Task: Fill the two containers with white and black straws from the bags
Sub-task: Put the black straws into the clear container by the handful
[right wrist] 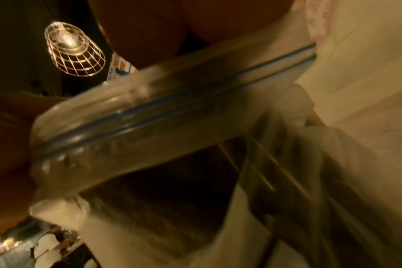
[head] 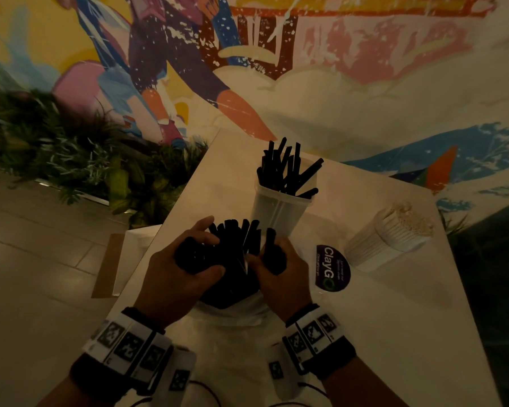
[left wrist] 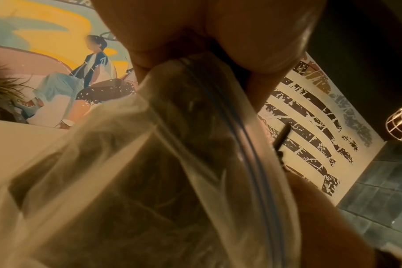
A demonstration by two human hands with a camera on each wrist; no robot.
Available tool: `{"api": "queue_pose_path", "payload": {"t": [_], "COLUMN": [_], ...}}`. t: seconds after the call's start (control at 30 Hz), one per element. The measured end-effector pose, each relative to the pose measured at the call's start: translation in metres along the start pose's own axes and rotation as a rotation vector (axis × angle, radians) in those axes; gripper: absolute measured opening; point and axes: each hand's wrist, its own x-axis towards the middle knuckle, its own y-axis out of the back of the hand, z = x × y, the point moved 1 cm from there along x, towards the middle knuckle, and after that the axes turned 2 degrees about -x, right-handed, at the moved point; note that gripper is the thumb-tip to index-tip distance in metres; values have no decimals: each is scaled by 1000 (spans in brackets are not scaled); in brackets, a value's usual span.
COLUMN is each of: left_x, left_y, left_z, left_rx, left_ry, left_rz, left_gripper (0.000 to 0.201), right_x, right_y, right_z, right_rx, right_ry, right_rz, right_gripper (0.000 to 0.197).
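Note:
A clear zip bag of black straws (head: 235, 259) stands at the near middle of the white table (head: 394, 318), straw ends poking up. My left hand (head: 202, 254) curls round its left side, thumb in front. My right hand (head: 266, 257) grips the right side, fingers wrapped round a few straws. Just behind stands a clear container (head: 279, 210) with several black straws (head: 285, 168) leaning in it. In the left wrist view the bag (left wrist: 172, 154) with its blue zip line fills the frame under my fingers (left wrist: 252, 45). The right wrist view shows the bag's zip strip (right wrist: 172, 103), blurred.
A bundle of white straws (head: 391, 239) lies on its side at the right of the table. A purple round sticker (head: 332, 268) marks the tabletop beside my right hand. Green plants (head: 71, 160) and a flat paper bag (head: 121, 265) are on the floor to the left.

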Motion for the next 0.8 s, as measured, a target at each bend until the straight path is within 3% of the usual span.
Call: {"api": "queue_pose_path", "payload": {"t": [0.1,0.23,0.33,0.5,0.63,0.8], "left_x": [-1,1,1,1,1,1], "left_y": [-1,0,0,0,1,0], "left_z": [-1,-5,-3,-6,-4,3], "left_rx": [55,-3,2,-36,1,83], "left_ry": [8,4,-2,2,13,41], "left_rz": [5,-14,-11,-15,-21,-16], "left_gripper": [37,38,37,41,43,34], "right_x": [2,-5,-6,-7,-7,-1], "right_y": [3,-5,-5,-9,2,24], "right_z": [1,12,23,37,21,-15], "right_rx": [36,-127,-129,-312,-40,307], "right_ry": [54,-46,-30,-28,-86,-34], "right_rz": [63,-157,-116,-244,-115,32], "right_gripper": [25,30,31,14,16,16]}}
